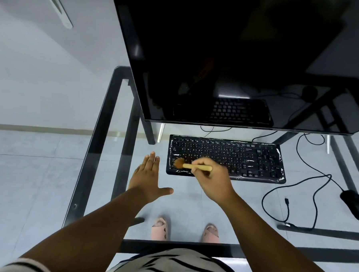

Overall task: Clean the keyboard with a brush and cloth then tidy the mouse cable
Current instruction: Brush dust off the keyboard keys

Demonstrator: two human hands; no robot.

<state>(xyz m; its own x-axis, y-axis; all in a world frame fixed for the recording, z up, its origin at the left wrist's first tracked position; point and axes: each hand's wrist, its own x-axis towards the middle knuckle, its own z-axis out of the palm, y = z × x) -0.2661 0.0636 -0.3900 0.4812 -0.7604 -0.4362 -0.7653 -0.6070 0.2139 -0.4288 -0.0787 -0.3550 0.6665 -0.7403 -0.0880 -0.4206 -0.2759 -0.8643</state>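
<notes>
A black keyboard (246,158) lies on the glass desk below the monitor. My right hand (211,180) grips a wooden-handled brush (195,167), with its brown bristles resting on the keyboard's lower left keys. My left hand (149,176) lies flat and open on the glass, just left of the keyboard, fingers together and thumb spread. A black mouse (355,204) sits at the far right. Its cable (309,180) runs in loose loops between keyboard and mouse. I see no cloth.
A large dark monitor (230,55) fills the upper middle and overhangs the keyboard's far edge. The desk has a glass top (194,201) on a black frame (104,132). A loose plug end (287,200) lies right of the keyboard. My feet in slippers show through the glass.
</notes>
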